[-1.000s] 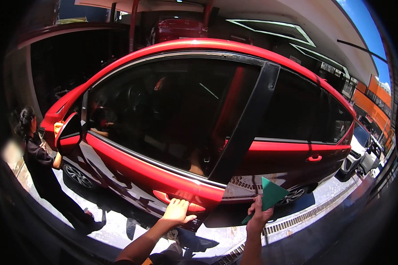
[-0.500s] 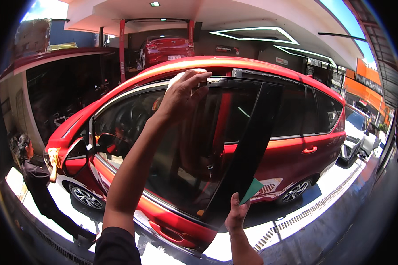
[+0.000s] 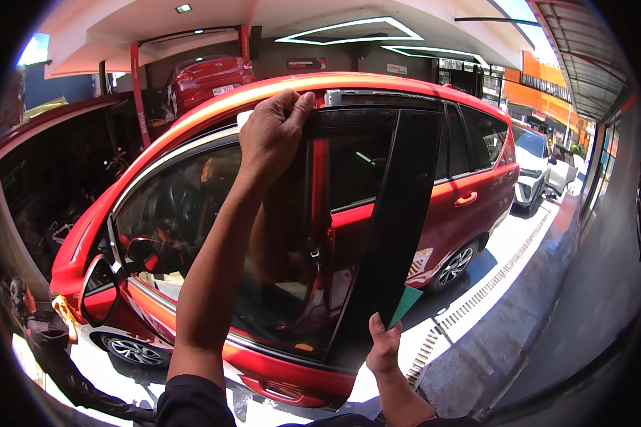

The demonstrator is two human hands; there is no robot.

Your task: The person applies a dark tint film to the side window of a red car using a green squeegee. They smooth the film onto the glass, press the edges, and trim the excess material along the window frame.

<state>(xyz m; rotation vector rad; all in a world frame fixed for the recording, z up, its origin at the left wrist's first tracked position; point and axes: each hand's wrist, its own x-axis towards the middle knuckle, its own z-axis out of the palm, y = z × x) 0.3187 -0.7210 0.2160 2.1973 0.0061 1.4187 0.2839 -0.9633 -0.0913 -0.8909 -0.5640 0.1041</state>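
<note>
A red car's front door (image 3: pixel 299 391) stands open in front of me, its window frame upright. My left hand (image 3: pixel 272 139) is closed over the top edge of that frame, fingers curled to the far side. A white thing (image 3: pixel 244 118), mostly hidden, shows beside the knuckles; I cannot make out its kind. Low by the door's rear edge, my right hand (image 3: pixel 383 347) is closed with its thumb up on a green flat squeegee card (image 3: pixel 406 306). The card points up to the right, next to the black door pillar (image 3: pixel 399 213). The right fingers are partly hidden.
At the left a person in dark clothes (image 3: pixel 46 349) holds an orange-yellow cloth (image 3: pixel 65 313) at the car's front, near the side mirror (image 3: pixel 100 288). A grey wall (image 3: pixel 591 270) runs along the right, beside a drain grate (image 3: pixel 477 306). A white car (image 3: pixel 530 164) stands behind.
My view has turned to the right, so the car sits further left in it. The left fingers, straighter before, are now curled over the frame's top. The right hand keeps the green card.
</note>
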